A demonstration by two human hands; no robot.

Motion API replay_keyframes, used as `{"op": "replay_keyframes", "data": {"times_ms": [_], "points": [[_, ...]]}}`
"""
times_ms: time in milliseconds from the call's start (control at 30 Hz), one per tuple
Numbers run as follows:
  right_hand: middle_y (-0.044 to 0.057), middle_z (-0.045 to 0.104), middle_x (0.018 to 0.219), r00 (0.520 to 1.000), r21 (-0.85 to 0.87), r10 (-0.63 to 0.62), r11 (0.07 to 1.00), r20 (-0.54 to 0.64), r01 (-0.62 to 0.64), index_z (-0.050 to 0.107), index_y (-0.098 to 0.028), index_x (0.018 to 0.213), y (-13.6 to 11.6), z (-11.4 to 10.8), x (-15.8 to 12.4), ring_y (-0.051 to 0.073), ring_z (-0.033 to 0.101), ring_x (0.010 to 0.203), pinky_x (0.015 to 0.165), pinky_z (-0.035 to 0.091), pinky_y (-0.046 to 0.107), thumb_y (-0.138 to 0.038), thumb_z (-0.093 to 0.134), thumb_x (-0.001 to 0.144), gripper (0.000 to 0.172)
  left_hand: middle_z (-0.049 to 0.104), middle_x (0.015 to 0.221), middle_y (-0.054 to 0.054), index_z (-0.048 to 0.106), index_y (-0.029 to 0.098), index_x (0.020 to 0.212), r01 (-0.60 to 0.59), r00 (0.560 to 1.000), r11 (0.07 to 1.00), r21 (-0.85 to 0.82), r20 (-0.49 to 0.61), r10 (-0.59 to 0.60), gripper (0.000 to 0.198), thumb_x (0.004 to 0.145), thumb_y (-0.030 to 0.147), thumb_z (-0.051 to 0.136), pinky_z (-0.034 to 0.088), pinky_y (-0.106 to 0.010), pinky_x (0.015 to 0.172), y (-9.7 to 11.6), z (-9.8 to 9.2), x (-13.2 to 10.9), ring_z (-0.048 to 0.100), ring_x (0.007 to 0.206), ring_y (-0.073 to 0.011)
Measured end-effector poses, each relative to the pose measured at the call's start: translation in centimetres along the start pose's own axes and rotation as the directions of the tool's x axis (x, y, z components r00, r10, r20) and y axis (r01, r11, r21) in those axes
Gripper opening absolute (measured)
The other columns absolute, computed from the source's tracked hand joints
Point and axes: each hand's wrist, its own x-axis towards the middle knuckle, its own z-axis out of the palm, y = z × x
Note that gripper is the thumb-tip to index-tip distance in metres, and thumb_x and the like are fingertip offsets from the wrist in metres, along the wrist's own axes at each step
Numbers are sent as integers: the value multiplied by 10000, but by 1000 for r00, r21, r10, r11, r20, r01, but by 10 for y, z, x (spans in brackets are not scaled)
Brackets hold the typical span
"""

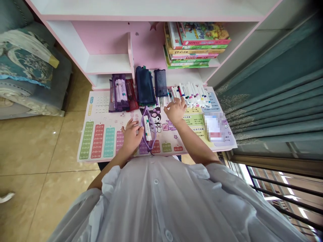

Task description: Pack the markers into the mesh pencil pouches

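An unzipped purple pencil case (152, 133) lies on the desk in front of me, with several white markers (147, 128) inside it. My left hand (132, 135) is at its left side, fingers apart and holding nothing, the thumb by the case's edge. My right hand (176, 111) hovers near the front of a row of white markers (193, 94) with coloured caps. Its fingers are bent but apart, and I see nothing in them. Behind the open case lie a dark blue mesh pencil case (145, 86) and a smaller dark one (160, 83).
A filled purple mesh case (120, 92) and a red one (131, 95) lie at the back left. Books (196, 47) are stacked on the shelf. A blurred-out rectangular object (215, 127) rests at the right. The desk's printed mat (109, 134) shows multiplication tables. A curtain (272, 84) hangs at the right.
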Motion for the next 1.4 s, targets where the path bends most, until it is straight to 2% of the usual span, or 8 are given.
{"op": "replay_keyframes", "data": {"times_ms": [233, 367, 500, 667, 800, 967, 1167, 1400], "points": [[232, 409, 1549, 987, -179, 42, 984, 152, -14, 717, -69, 1148, 3, 27, 48, 460, 121, 1518, 1136, 197, 732, -388, 548, 919, 427, 689, 1304, -80, 676, 219, 711, -13, 1000, 1000, 11, -10, 13, 277, 924, 317, 529, 253, -671, 1179, -3, 2, 1, 426, 1447, -317], [229, 382, 1566, 974, -234, 66, 972, 218, -13, 706, -68, 1179, 0, 34, 57, 451, 84, 1527, 1153, 176, 719, -404, 553, 909, 458, 689, 1300, -78, 692, 214, 716, -3, 1000, 1000, -6, -17, 3, 269, 916, 305, 536, 239, -690, 1178, -5, 3, 1, 432, 1439, -336], [222, 388, 1565, 969, -231, 75, 973, 237, -19, 715, -71, 1155, 0, 31, 55, 456, 96, 1521, 1145, 201, 716, -389, 563, 891, 441, 689, 1299, -81, 682, 212, 707, -5, 1000, 1000, -14, -19, 5, 260, 913, 303, 551, 226, -700, 1181, -6, 4, 1, 430, 1443, -337], [204, 435, 1539, 989, -114, 28, 993, 147, -11, 746, -82, 982, 3, 4, 26, 452, 157, 1514, 1148, 239, 697, -285, 589, 802, 313, 692, 1292, -75, 668, 209, 681, -4, 1000, 1000, -7, -13, 4, 280, 917, 296, 544, 241, -699, 1176, -3, 3, 2, 434, 1440, -338], [160, 503, 1497, 1000, 63, -10, 998, 29, 8, 706, -145, 714, 5, -24, -18, 430, 254, 1500, 1141, 311, 652, -239, 574, 765, 170, 690, 1296, -65, 660, 208, 672, 2, 1000, 1000, 2, 8, -2, 278, 916, 283, 549, 245, -698, 1171, 2, 0, 2, 435, 1440, -337], [132, 582, 1408, 988, 263, -112, 955, -109, 137, 634, -196, 603, -4, -42, -74, 404, 322, 1477, 1118, 366, 617, -249, 599, 764, 173, 687, 1303, -78, 648, 203, 672, 3, 1000, 1000, -5, 12, -3, 268, 913, 274, 555, 242, -703, 1161, 5, -1, 2, 423, 1451, -332], [125, 621, 1376, 967, 297, -252, 923, -16, 246, 637, -200, 566, -26, -39, -112, 409, 348, 1465, 1103, 367, 593, -240, 682, 718, 164, 691, 1305, -78, 666, 204, 689, -10, 1000, 1000, -16, -12, 9, 247, 902, 274, 563, 236, -707, 1163, 4, 0, 2, 432, 1444, -340], [149, 568, 1458, 951, 167, -278, 952, 131, 256, 730, -185, 651, -43, -31, -119, 430, 329, 1465, 1112, 309, 634, -272, 689, 763, 147, 700, 1291, -76, 660, 209, 683, -7, 1000, 1000, -9, -29, 7, 236, 894, 258, 568, 244, -711, 1167, 2, 1, 1, 450, 1433, -334]]}}
